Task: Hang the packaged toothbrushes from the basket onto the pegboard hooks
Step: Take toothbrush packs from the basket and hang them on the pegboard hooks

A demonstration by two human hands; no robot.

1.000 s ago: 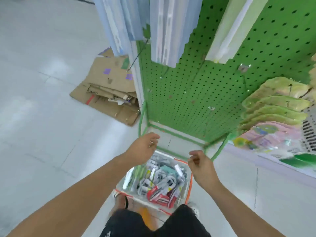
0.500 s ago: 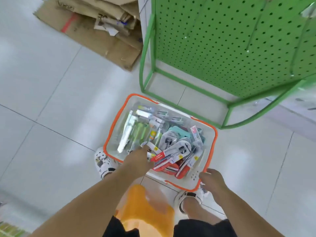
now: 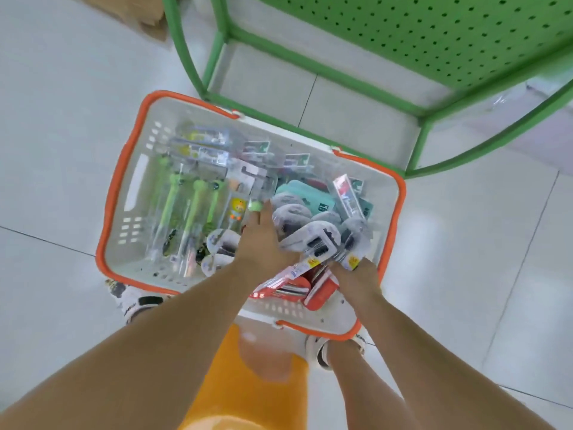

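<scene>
floor: pale tiles, open room left and right of the basket; a corner of cardboard cut off at the top edge.
pegboard: green, holes all over, only its lower part in view; its tube frame stands on the floor just behind the basket, the frame's front corner near the basket's far rim.
basket: white with an orange rim, on the floor at the person's feet; the left end has bare bottom showing, the right half is heaped.
packs: toothbrush packs lie in the basket, green-handled ones at the left, grey-topped and red ones piled at the right; print is too blurred to read.
left hand: reached into the middle of the pile, fingers spread flat on the packs; whether it grips one cannot be told.
right hand: at the near right of the pile, fingers curled onto the lower ends of the grey-topped packs; the grip itself is hidden.
shoes: partly hidden under the basket's near rim.
</scene>
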